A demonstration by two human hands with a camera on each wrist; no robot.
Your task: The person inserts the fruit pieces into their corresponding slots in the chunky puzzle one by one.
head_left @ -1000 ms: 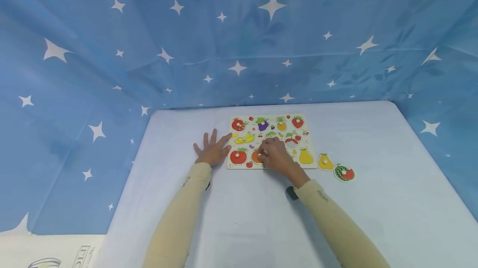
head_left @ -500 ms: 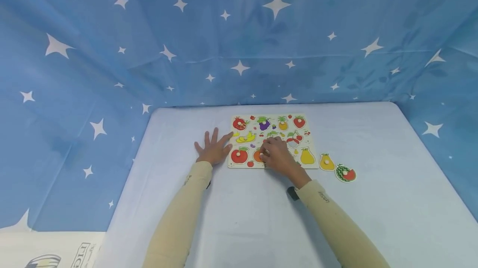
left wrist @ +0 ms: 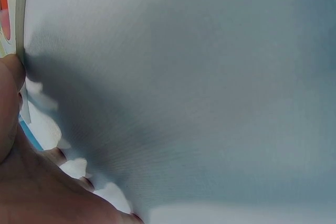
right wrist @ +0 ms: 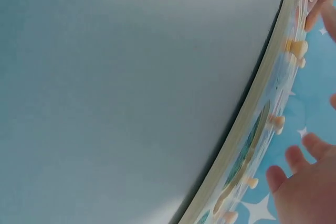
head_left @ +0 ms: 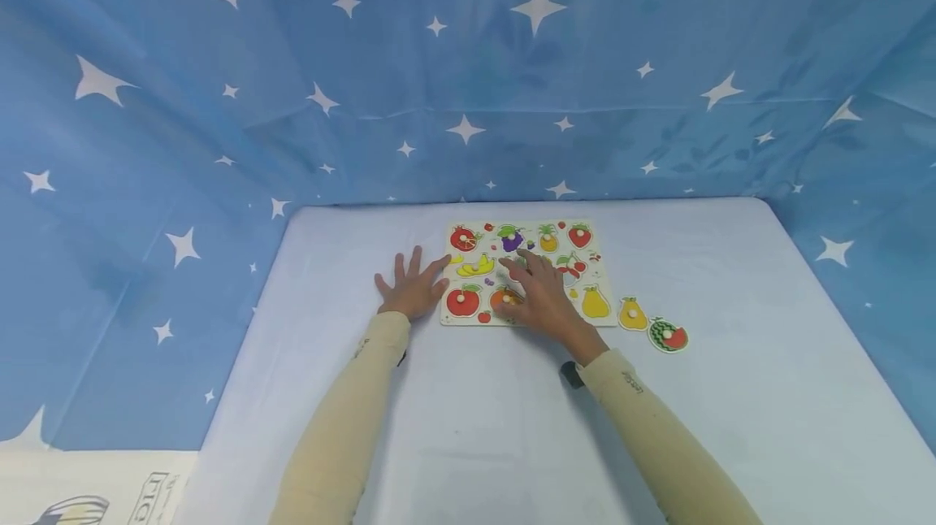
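A wooden fruit puzzle board (head_left: 462, 322) with knobbed pieces lies on the table. My left hand (head_left: 413, 296) rests flat with spread fingers beside its left edge, thumb and index finger at the rim. Over the board's lower middle, my right hand (head_left: 543, 301) has its fingers apart and pinches nothing. Its thumb is close by the orange piece (head_left: 500, 296), and the palm hides some fruits behind it. In the right wrist view, spread fingers (right wrist: 295, 157) show beyond the knobs, and one piece (right wrist: 252, 153) stands with its edge raised from the board.
Just right of the board lie a loose pear piece (head_left: 632, 315) and a watermelon piece (head_left: 668, 336). The board's lower-right slot (head_left: 595, 303) shows a printed yellow pear. A star-patterned blue cloth (head_left: 468, 78) hangs behind the table. A printed pale cloth (head_left: 110, 484) is at lower left.
My right hand has let go of the orange piece's knob, and its fingers have straightened and spread over the board. The left hand stays at the board's left edge.
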